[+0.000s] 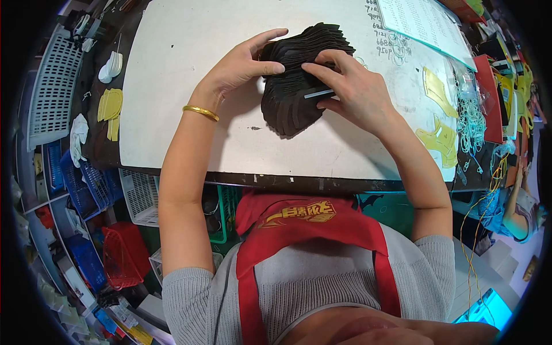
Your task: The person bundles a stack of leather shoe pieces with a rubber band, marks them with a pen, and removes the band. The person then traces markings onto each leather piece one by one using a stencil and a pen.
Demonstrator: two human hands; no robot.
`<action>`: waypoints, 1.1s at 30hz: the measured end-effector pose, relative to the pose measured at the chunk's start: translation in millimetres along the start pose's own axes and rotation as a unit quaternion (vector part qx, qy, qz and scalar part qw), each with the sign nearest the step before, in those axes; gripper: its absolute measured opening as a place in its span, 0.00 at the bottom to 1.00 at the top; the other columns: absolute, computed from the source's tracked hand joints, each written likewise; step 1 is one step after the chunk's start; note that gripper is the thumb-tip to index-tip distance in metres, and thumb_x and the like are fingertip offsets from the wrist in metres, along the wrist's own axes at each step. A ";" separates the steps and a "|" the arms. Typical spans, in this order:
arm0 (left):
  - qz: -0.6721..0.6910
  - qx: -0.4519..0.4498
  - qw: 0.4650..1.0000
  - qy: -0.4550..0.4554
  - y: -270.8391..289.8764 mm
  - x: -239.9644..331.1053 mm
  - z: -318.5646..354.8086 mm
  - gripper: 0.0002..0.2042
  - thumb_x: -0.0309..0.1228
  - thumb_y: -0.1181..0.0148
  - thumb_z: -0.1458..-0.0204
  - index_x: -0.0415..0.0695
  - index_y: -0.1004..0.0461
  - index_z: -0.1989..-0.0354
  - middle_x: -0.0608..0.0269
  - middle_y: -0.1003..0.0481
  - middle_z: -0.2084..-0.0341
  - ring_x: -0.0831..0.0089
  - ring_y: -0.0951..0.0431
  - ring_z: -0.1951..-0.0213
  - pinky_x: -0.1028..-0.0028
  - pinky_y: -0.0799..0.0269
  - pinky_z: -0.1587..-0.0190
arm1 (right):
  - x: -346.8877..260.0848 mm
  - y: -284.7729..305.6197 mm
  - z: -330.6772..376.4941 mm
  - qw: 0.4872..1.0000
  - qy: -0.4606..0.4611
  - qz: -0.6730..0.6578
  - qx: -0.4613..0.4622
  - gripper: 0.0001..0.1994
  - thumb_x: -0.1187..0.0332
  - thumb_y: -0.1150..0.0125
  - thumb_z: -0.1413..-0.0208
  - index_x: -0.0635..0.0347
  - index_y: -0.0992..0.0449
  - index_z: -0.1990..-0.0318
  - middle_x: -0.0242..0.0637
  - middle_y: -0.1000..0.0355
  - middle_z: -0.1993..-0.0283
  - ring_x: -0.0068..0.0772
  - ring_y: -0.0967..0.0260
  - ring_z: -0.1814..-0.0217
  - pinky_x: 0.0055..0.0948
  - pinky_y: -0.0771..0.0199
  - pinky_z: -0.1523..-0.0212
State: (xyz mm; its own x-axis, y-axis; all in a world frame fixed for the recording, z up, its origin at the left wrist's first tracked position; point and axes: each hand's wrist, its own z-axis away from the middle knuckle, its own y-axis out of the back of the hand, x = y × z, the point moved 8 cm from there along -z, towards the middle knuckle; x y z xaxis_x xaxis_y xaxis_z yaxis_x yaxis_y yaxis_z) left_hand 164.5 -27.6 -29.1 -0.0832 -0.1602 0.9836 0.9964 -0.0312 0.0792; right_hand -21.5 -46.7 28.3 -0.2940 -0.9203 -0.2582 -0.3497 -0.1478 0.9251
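Black fanned stack (299, 80) under left hand (238, 69), right hand (356, 92).

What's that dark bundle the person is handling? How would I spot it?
Find the big pale worktable. Near its middle, both hands, left hand and right hand, grip a fanned stack of black cut pieces. It's the only black pile; nearby pieces are yellow or white.
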 end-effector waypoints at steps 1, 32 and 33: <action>0.000 0.001 1.000 0.000 0.8 -0.3 -0.3 0.41 0.27 0.26 0.57 0.46 0.37 0.29 0.58 0.25 0.45 0.68 0.26 0.43 0.69 0.34 0.35 | 0.8 0.4 -0.4 1.000 -0.002 -0.007 0.007 0.35 0.69 0.22 0.62 0.49 0.28 0.41 0.28 0.33 0.42 0.35 0.27 0.45 0.34 0.17 0.58; 0.441 0.187 0.878 -0.003 53.1 -36.3 -85.1 0.16 0.38 0.39 0.38 0.44 0.26 0.46 0.57 0.22 0.50 0.60 0.22 0.48 0.57 0.28 0.39 | 87.2 -22.7 6.9 0.884 -0.258 -0.377 -0.099 0.32 0.54 0.22 0.61 0.64 0.22 0.50 0.39 0.22 0.58 0.33 0.24 0.58 0.34 0.22 0.56; 0.429 0.228 0.874 -0.009 49.6 -28.7 -92.1 0.15 0.37 0.40 0.38 0.43 0.26 0.47 0.57 0.22 0.50 0.59 0.22 0.48 0.58 0.29 0.39 | 87.8 -13.5 -1.8 0.830 -0.259 -0.484 -0.094 0.31 0.55 0.23 0.58 0.66 0.24 0.49 0.40 0.21 0.60 0.31 0.23 0.63 0.30 0.21 0.57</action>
State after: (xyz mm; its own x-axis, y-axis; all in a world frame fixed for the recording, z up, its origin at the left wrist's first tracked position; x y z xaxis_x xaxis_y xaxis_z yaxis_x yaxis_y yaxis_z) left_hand 214.6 -115.4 -68.3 0.6943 0.0848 0.7147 0.5955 0.4900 -0.6366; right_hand -41.0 -126.1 -6.4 -0.3164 -0.0644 -0.9464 -0.5155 -0.8259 0.2285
